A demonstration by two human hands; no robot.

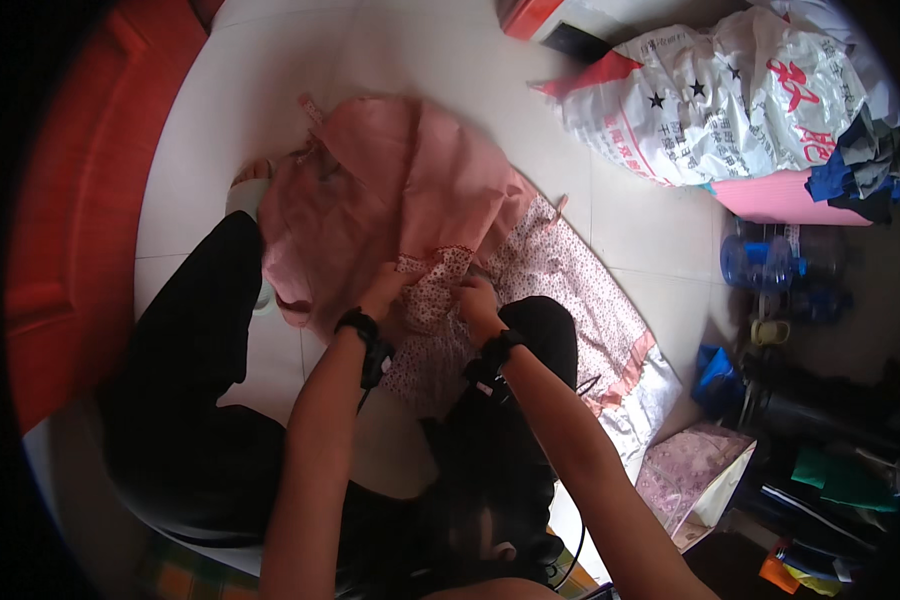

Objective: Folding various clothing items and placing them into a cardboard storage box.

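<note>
A large pink cloth (390,172) with a floral-print section (562,262) lies bunched on the floor in front of me and drapes past my knee. My left hand (390,291) grips the gathered fabric at the left of a floral fold (439,289) with a scalloped red edge. At the right of that fold, my right hand (478,301) has its fingers closed on the same cloth. A thin tie (311,110) sticks out at the upper left. The fingertips of both hands are partly hidden in the folds.
White tiles (270,60) cover the floor. A red panelled door (97,187) is at left. A stuffed printed sack (720,97) sits at upper right above a pink container (795,199). Blue water jugs (761,262), a blue bag (716,382) and a floral box (686,480) line the right.
</note>
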